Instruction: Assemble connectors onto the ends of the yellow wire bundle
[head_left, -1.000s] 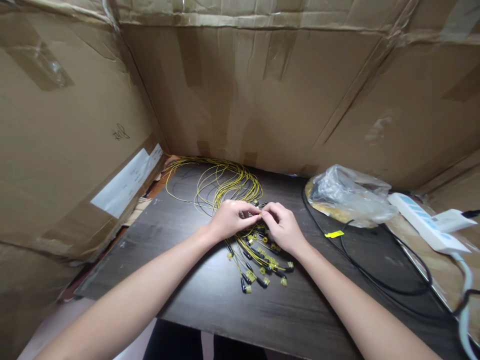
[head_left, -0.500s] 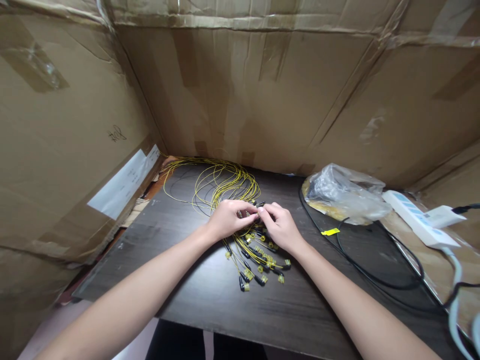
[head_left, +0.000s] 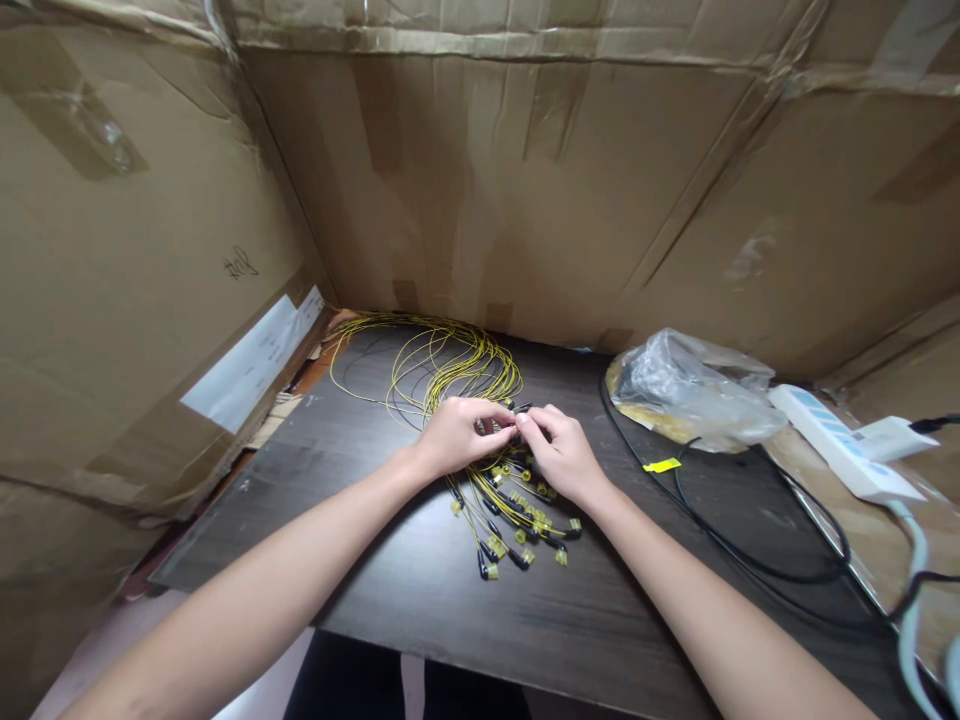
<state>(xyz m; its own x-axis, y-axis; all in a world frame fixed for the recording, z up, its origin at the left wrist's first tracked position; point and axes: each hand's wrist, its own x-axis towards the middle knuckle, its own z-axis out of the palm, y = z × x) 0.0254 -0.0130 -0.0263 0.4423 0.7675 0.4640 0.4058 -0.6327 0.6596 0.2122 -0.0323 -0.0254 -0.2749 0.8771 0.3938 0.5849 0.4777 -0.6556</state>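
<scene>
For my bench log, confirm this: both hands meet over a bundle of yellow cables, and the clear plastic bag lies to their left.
Wrong side. The head view shows the clear plastic bag to the right of the hands; the left hand and right hand do meet over the yellow cables.

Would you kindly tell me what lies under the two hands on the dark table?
Under the left hand and right hand lies a bundle of yellow cables whose black, yellow-capped ends fan out toward the near edge. Exactly which piece the fingertips pinch is covered.
</scene>
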